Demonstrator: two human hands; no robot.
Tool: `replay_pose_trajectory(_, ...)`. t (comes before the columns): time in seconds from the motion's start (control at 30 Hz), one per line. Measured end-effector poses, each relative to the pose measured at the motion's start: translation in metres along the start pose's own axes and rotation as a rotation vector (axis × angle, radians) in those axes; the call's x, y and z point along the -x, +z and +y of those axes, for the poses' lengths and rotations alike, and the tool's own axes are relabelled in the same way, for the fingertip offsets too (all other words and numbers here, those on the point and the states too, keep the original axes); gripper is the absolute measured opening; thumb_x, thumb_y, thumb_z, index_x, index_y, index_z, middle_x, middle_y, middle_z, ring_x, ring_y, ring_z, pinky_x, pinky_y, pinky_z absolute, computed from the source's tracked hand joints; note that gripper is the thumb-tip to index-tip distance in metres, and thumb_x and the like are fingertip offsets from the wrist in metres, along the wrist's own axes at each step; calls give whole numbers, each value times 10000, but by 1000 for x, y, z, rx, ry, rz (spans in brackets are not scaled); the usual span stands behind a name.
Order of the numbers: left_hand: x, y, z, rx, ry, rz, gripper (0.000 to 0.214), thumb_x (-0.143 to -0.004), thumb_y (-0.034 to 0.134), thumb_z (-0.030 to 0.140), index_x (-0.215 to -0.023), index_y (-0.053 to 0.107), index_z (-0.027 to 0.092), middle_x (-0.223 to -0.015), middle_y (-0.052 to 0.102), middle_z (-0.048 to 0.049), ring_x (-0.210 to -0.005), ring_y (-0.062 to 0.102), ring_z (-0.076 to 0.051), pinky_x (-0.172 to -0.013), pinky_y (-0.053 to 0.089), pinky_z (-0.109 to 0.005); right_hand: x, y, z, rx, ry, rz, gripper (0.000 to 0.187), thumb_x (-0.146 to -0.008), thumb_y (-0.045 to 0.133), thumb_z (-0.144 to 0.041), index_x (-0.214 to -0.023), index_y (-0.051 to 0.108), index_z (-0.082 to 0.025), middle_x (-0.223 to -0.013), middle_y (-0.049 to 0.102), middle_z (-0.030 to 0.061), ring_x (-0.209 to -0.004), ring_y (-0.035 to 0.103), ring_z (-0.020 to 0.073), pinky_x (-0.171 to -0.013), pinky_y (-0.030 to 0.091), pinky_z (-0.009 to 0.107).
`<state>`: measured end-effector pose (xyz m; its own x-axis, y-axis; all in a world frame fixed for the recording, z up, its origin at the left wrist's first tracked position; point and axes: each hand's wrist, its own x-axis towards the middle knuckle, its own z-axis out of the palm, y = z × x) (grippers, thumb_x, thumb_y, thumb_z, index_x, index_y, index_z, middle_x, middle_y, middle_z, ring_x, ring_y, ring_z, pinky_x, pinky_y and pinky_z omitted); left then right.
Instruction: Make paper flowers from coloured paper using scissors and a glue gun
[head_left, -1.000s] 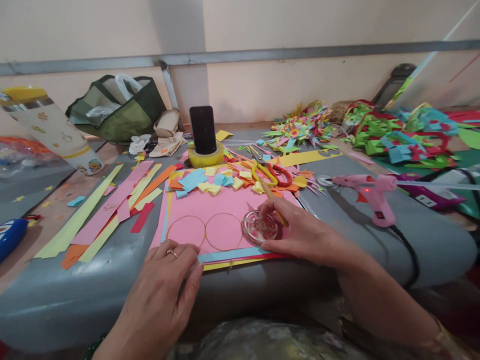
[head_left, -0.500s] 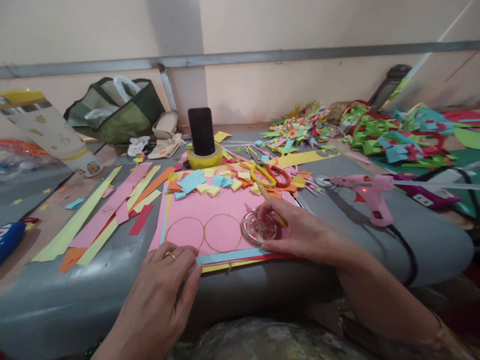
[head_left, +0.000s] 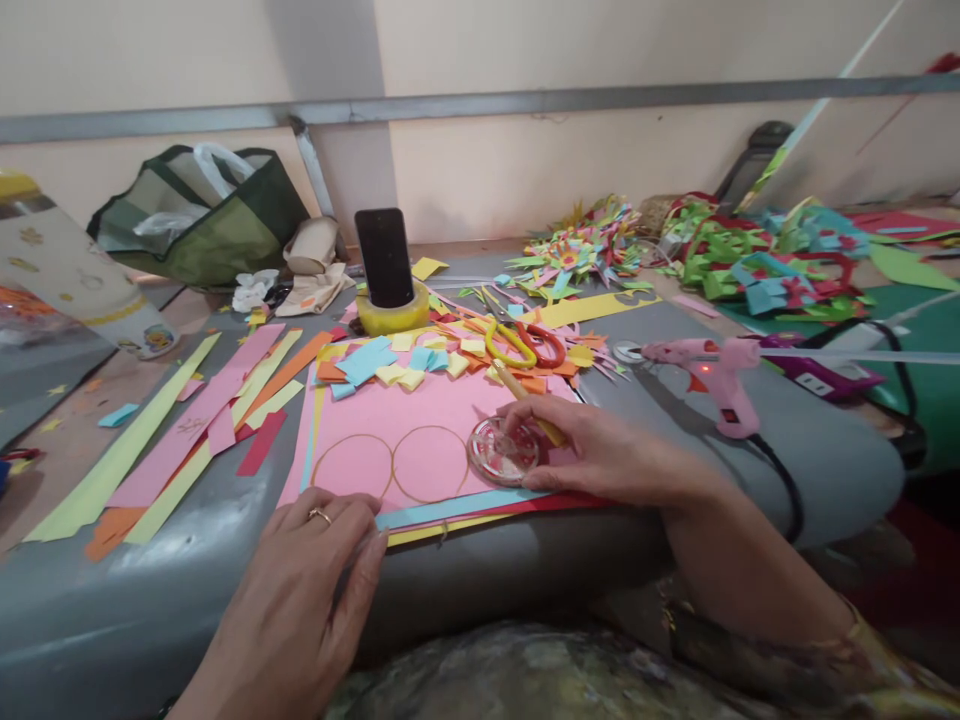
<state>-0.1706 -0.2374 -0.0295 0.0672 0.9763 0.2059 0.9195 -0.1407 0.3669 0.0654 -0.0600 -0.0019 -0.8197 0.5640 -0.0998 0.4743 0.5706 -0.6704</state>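
A pink sheet of paper (head_left: 427, 400) lies on top of a stack of coloured sheets, two brown circles drawn side by side on it. My left hand (head_left: 315, 560) rests at the near left edge of the stack, fingers stretched over the paper, holding nothing. To the right of the second circle, a clear round disc (head_left: 501, 452) with red showing through lies flat on the pink sheet. Thumb and fingers of my right hand (head_left: 592, 450) grip this disc by its sides. A gold-coloured pen (head_left: 517, 388) is tucked in the same hand, pointing away.
Paper scraps (head_left: 409, 365) and scissors (head_left: 517, 343) lie along the sheet's far edge. Behind stands a phone (head_left: 385, 257) in a yellow tape roll (head_left: 392, 312). Paper strips (head_left: 202, 430) spread at left. A pink glue gun (head_left: 712, 375), its light lit, stands at right.
The whole scene has slid left in the view as the head turned. Both hands, the disc and the pen keep nearly the same places on the paper.
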Motion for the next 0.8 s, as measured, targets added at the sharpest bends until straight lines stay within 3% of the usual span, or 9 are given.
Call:
replay_pose_trajectory(0.2,-2,0,0,-1,6,-9,198,-942,379,287,-808,507,219,-820,584,-42,-848,527,-236,-734,415,-383,0,4,5,0,-12,103,282,-770,659,-400,-989,562,-250,-979,644,6,-858,598,188,-720,482,288)
replay_pose_trajectory(0.4,-3,0,2,2,-1,-24,205,-944,376,287,-806,509,214,-811,577,-41,-853,522,-243,-732,407,-390,0,6,9,22,-30,106,295,-773,659,-372,-1020,557,-247,-1028,631,11,-921,594,196,-752,481,289)
replay_pose_trajectory(0.8,-1,0,1,-21,-20,-43,205,-948,366,298,-805,490,220,-792,559,-39,-864,521,-247,-745,399,-397,-2,8,11,35,-48,95,314,-787,639,-436,-997,555,-218,-923,618,15,-790,572,162,-712,473,286)
